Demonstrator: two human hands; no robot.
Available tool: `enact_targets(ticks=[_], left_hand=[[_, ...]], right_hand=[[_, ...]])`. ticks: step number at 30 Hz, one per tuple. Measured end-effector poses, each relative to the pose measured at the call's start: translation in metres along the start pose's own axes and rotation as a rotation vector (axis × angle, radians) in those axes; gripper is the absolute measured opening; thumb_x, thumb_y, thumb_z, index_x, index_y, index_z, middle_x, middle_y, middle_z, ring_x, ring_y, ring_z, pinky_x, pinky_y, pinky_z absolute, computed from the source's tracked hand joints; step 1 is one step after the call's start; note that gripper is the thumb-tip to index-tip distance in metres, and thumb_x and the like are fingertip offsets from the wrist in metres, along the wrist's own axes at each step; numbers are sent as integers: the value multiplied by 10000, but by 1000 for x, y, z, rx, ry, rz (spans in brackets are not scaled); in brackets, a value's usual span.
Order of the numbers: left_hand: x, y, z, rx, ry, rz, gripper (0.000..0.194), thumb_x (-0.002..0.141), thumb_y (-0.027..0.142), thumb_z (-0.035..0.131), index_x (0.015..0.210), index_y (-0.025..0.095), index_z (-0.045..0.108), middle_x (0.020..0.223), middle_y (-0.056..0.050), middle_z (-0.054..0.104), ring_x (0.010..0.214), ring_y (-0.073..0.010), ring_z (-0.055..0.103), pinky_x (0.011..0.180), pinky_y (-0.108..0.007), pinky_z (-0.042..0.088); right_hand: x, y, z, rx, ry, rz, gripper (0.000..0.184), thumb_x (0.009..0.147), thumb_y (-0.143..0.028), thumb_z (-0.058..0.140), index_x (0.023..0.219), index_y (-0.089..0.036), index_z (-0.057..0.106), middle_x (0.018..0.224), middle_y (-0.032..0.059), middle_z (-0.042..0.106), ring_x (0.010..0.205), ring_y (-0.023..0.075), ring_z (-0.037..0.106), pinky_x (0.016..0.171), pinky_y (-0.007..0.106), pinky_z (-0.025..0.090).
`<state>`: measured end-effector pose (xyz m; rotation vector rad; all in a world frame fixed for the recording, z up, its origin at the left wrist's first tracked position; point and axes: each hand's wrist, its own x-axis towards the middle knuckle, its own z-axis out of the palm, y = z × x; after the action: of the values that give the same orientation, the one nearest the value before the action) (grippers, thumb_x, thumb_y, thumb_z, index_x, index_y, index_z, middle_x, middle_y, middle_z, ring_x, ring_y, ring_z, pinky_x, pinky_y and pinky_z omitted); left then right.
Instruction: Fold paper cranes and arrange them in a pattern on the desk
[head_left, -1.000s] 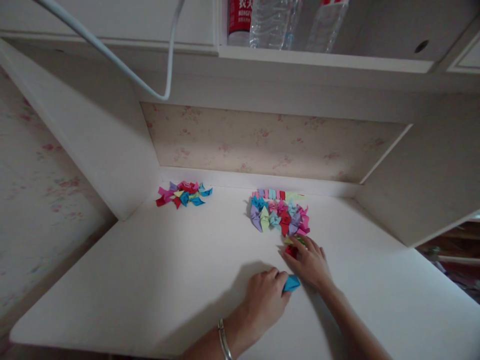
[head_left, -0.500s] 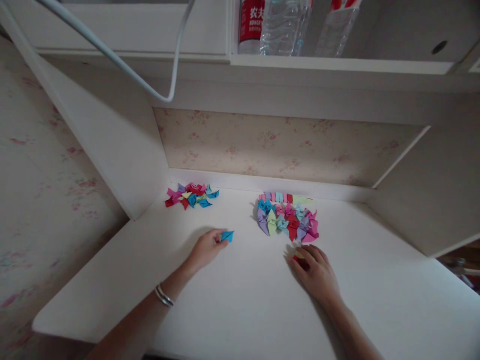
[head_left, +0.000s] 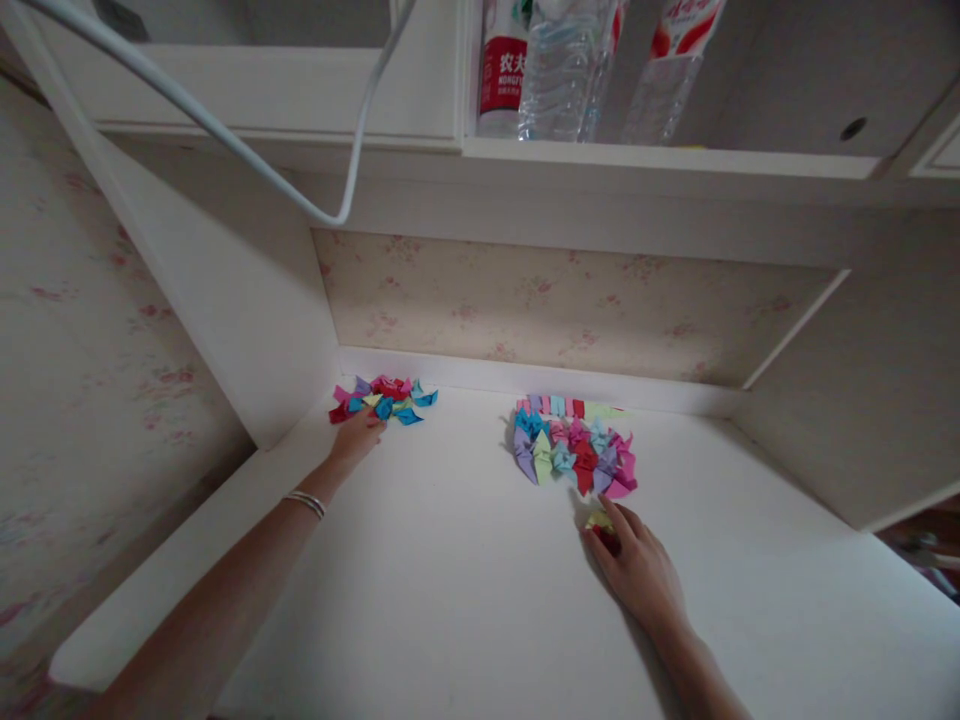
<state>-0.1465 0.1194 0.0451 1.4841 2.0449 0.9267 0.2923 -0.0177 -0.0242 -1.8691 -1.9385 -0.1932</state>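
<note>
My left hand (head_left: 358,436) reaches far out to the small left pile of folded paper pieces (head_left: 382,398). Its fingers are drawn together at the pile's near edge, and what they hold is hidden. My right hand (head_left: 636,568) rests on the white desk (head_left: 465,590) just below the larger arranged cluster of folded paper pieces (head_left: 574,447). Its fingers curl over a red piece (head_left: 604,538) and a yellow-green piece (head_left: 598,520). A bracelet (head_left: 304,502) sits on my left wrist.
Water bottles (head_left: 555,65) stand on the shelf above the desk. A white cable (head_left: 247,150) hangs across the upper left. White side panels wall the desk in at left and right, with floral wallpaper (head_left: 555,300) at the back.
My left hand carried a blue folded piece from beside my right hand leftwards to the small pile. My right hand stayed under the cluster on the red and yellow pieces.
</note>
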Motion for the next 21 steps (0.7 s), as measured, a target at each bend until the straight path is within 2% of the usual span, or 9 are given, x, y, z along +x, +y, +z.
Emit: enact_targets(ticks=[3,7,10,13,15,17,19,21], left_hand=[[-42,-11,21,-127,-88,6,391,782,288,512,1147,148,534,1001,-68,657,580,-105,592,537,-215,427],[-97,-17,45,-313,-237,52,372,756,355,537,1049,135,606,914,-53,653,574,-109,568,564,-231,448],[-117,-14,56,-457,-304,64,374,743,403,553,999,143,634,879,-47,652,593,-118,554,566,-237,439],[-122,-14,63,-483,-269,67,350,722,421,573,939,160,659,870,-49,664,657,-148,577,568,-245,439],[-121,-15,65,-480,-225,82,321,730,418,566,900,164,665,856,-51,670,689,-168,594,593,-261,451],[-121,-17,66,-465,-199,111,293,755,404,546,881,167,662,847,-51,673,725,-183,607,645,-281,464],[-122,-19,67,-440,-189,152,270,781,386,525,879,171,657,852,-50,674,763,-189,613,705,-295,468],[-122,-20,67,-412,-174,192,253,800,368,509,878,175,653,856,-49,675,781,-189,614,745,-301,465]], right_hand=[[-2,-1,0,-7,11,2,482,871,-445,421,1309,-250,468,1172,82,607,955,259,619,785,366,505],[-3,-1,0,1,28,4,431,866,-453,428,1232,-249,528,1145,82,625,941,259,626,736,348,514],[-2,-3,-2,71,47,46,415,857,-478,441,1186,-251,550,1147,76,625,951,263,625,734,342,513],[-2,-16,-3,271,81,161,407,836,-512,469,1125,-242,567,1126,75,627,867,244,645,719,327,518],[-1,-35,0,471,45,207,404,810,-524,515,1085,-235,576,1082,70,637,815,225,645,718,316,522],[7,-64,4,686,-66,232,409,788,-521,558,1076,-231,575,981,55,653,789,217,634,704,315,526],[27,-101,10,905,-197,290,420,790,-521,557,1083,-221,566,849,37,645,731,208,612,642,316,530],[61,-143,14,1109,-272,323,413,770,-519,579,1048,-213,571,872,41,623,772,209,595,605,306,529]])
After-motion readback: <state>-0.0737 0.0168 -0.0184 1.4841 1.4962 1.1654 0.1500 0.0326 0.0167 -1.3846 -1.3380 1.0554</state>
